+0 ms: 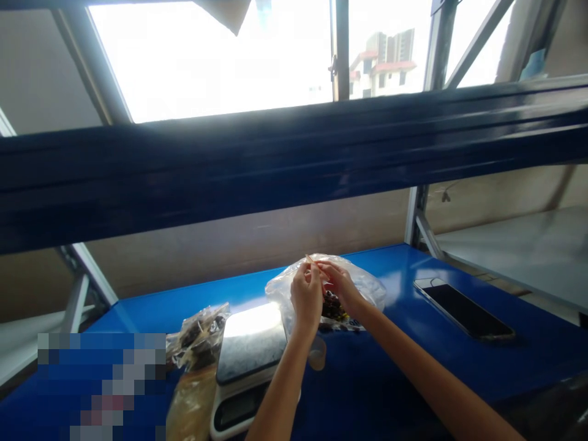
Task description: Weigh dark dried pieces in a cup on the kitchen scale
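Scale (252, 346) lay near on the left, its display (241, 407) facing me, presumably for easy reading. A yellowish bag (193, 401) sat left of it, with clear packets (202, 334) of something dark just beyond. A small cup (316, 354) stood close by the scale, probably kept within easy reach. Phone (468, 309) lay well apart on the right, likely out of my way. Farther in, my left hand (307, 300) had its fingers nearly together on a thin pale strip (310, 260) – pinched, I judged, because it was so slight. My right hand (342, 288) bent its fingers in against it; whether they gripped, I couldn't tell. Beneath spread a clear plastic bag (372, 288) with dark pieces (331, 306) – perhaps placed there to catch anything dropped. Farthest was the bright window (206, 67).
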{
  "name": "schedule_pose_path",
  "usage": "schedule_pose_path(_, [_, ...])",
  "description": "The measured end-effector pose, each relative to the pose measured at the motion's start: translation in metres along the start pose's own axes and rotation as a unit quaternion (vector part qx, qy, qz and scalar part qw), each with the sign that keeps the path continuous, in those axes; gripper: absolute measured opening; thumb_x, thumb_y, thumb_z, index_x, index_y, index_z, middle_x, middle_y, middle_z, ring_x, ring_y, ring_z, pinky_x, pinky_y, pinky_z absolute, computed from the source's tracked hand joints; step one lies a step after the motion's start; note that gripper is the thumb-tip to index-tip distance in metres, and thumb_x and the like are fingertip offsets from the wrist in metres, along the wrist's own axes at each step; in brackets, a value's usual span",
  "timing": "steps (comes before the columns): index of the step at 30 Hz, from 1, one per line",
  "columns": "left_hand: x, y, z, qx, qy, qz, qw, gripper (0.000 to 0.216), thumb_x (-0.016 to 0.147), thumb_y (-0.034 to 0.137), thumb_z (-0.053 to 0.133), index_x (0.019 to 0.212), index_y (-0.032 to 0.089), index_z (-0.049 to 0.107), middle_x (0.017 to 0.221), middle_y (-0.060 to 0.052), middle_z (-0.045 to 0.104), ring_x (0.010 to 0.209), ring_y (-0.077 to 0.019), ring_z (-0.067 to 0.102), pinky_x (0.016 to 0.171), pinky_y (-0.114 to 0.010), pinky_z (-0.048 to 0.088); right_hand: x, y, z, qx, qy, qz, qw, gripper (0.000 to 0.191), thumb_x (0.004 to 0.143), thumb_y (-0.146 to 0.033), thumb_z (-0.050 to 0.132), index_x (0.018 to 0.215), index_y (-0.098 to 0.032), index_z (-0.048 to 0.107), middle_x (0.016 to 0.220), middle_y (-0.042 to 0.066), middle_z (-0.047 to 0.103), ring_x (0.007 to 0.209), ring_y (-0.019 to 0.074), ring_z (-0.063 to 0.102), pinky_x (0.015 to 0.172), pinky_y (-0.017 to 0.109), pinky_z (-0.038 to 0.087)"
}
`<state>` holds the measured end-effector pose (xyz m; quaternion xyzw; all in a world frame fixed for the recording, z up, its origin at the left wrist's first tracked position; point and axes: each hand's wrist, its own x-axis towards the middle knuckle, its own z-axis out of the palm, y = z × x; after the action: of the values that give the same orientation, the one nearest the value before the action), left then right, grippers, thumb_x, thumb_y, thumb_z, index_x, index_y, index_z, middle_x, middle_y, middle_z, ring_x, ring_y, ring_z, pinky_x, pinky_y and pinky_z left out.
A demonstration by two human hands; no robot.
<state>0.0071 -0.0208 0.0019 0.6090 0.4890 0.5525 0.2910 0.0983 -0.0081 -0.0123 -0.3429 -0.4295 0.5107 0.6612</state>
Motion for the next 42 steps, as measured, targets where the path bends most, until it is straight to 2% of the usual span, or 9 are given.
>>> schedule_pose_path(3, [0.000,0.001,-0.001,0.003,0.016,0.010,1.000,0.028,0.088,0.042,0.041,0.084,0.021,0.059,0.060,0.000,0.061,0.057,-0.0159,0.060,0.053,-0.024,0.041,-0.001,-0.002,0.001,-0.030,0.004,-0.022,0.999,0.029,0.062,-0.042,0.073,0.082,-0.021,0.074,0.079,0.003,0.071,0.069,0.0161,0.063,0.050,0.021,0.042])
schedule_pose_path(9, [-0.001,0.007,0.000,0.008,0.007,0.009,1.000,0.026,0.089,0.039,0.041,0.083,0.021,0.059,0.059,0.001,0.060,0.054,-0.0153,0.059,0.052,-0.023,0.040,-0.001,-0.005,0.001,-0.071,0.019,-0.048,0.996,0.031,0.063,-0.045,0.071,0.083,-0.021,0.075,0.079,0.005,0.072,0.069,0.0181,0.065,0.048,0.021,0.041])
schedule_pose_path(24, [-0.001,0.008,-0.003,0.125,0.005,0.018,0.992,0.019,0.087,0.032,0.042,0.076,0.022,0.054,0.067,-0.001,0.062,0.064,-0.0175,0.060,0.059,-0.025,0.037,0.001,-0.003,-0.007,-0.217,0.025,-0.144,0.965,0.030,0.069,-0.042,0.066,0.081,-0.017,0.077,0.076,0.007,0.074,0.067,0.0223,0.067,0.045,0.025,0.046])
schedule_pose_path(28, [-0.002,0.010,-0.004,0.149,-0.003,0.012,0.989,0.020,0.087,0.033,0.041,0.077,0.023,0.055,0.068,-0.001,0.063,0.065,-0.0179,0.059,0.059,-0.026,0.035,-0.001,-0.006,-0.006,-0.252,0.036,-0.173,0.952,0.026,0.070,-0.039,0.065,0.079,-0.018,0.077,0.076,0.007,0.075,0.068,0.0232,0.068,0.050,0.027,0.050])
schedule_pose_path(34, [-0.001,0.012,-0.007,0.193,-0.019,-0.002,0.981,0.021,0.089,0.032,0.039,0.082,0.023,0.056,0.070,-0.001,0.063,0.066,-0.0177,0.059,0.059,-0.025,0.033,-0.002,-0.008,-0.005,-0.292,0.031,-0.231,0.928,0.019,0.074,-0.032,0.062,0.076,-0.020,0.077,0.077,0.004,0.075,0.073,0.0236,0.070,0.065,0.031,0.054])
schedule_pose_path(42, [-0.001,0.015,-0.010,0.269,-0.032,-0.005,0.963,0.025,0.091,0.034,0.038,0.090,0.023,0.060,0.076,-0.003,0.067,0.074,-0.0206,0.062,0.062,-0.027,0.035,-0.003,-0.007,-0.005,-0.327,0.040,-0.258,0.908,0.019,0.076,-0.032,0.061,0.076,-0.021,0.077,0.079,0.004,0.075,0.077,0.0240,0.071,0.068,0.030,0.053])
